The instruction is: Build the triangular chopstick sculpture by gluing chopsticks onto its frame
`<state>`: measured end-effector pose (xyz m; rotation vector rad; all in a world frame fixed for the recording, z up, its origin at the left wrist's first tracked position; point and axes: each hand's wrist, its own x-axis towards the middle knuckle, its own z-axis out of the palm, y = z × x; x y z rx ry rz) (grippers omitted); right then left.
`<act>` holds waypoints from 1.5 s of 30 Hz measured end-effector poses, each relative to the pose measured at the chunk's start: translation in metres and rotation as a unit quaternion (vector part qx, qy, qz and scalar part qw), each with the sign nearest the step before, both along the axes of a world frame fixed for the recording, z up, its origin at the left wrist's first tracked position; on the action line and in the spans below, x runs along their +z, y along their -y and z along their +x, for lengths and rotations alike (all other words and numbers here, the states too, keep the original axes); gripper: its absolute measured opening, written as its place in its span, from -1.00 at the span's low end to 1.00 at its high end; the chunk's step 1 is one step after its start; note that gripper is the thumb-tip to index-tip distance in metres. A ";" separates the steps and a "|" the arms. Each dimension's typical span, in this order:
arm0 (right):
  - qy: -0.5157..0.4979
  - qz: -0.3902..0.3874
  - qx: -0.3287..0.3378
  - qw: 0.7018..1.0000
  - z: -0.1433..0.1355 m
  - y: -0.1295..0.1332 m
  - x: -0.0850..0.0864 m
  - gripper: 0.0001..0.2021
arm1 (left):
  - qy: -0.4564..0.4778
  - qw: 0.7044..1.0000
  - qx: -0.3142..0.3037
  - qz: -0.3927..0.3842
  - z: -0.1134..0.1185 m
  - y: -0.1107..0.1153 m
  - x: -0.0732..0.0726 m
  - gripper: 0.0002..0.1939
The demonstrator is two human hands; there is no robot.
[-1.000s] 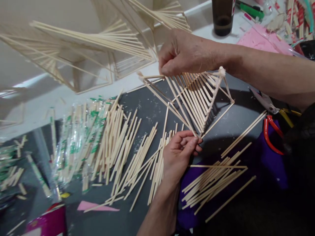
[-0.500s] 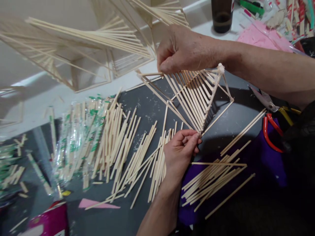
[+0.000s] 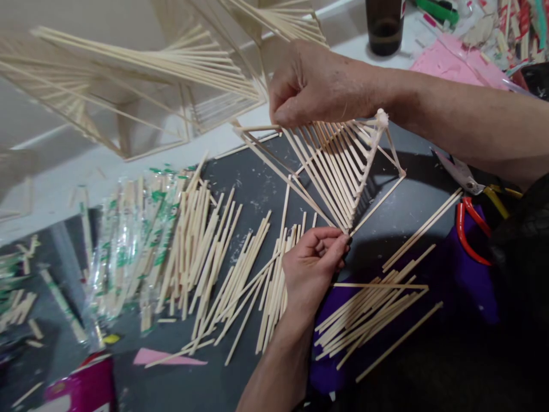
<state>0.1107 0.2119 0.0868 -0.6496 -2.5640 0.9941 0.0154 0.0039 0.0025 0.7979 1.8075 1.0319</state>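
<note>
A fan-shaped frame of wooden chopsticks point(image 3: 328, 171) stands tilted over the dark table, its slats running down to a narrow lower corner. My left hand point(image 3: 313, 263) pinches that lower corner between thumb and fingers. At the upper edge, my right hand point(image 3: 313, 86) is closed with thumb and fingertips on the ends of the slats, hiding what lies under them. A whitish lump of glue point(image 3: 381, 118) sits on the frame's upper right corner. Loose chopsticks point(image 3: 249, 266) lie left of my left hand, and more loose sticks point(image 3: 373, 320) rest on purple cloth to its right.
Wrapped chopsticks point(image 3: 124, 246) lie at the left. Larger stick structures point(image 3: 150, 63) stand at the back. A dark bottle point(image 3: 385, 28) is at the top. Scissors point(image 3: 465, 177) and red handles point(image 3: 461, 229) are near my right forearm. A magenta packet point(image 3: 92, 383) lies lower left.
The view has shifted slightly, so the table's things sit a little further left. Both hands keep the same hold on the frame.
</note>
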 end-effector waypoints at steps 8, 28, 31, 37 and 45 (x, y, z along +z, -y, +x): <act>-0.026 0.003 0.004 1.000 -0.001 -0.002 -0.004 -0.79 | -0.011 1.000 0.004 -0.010 0.002 0.000 0.002 -0.84; -0.019 0.011 0.004 1.000 -0.001 -0.001 -0.003 -0.77 | -0.022 1.000 -0.002 -0.009 0.001 0.001 0.003 -0.87; -0.012 0.001 0.002 1.000 -0.001 -0.002 -0.003 -0.77 | -0.020 1.000 -0.004 -0.012 0.000 0.001 0.000 -0.85; -0.030 -0.011 0.017 0.999 -0.002 -0.009 -0.008 -0.81 | -0.006 1.000 -0.013 -0.015 -0.004 0.003 -0.003 -0.86; -0.055 0.000 0.020 0.998 -0.001 -0.014 -0.016 -0.83 | 0.012 1.000 -0.025 -0.004 -0.006 0.003 -0.006 -0.84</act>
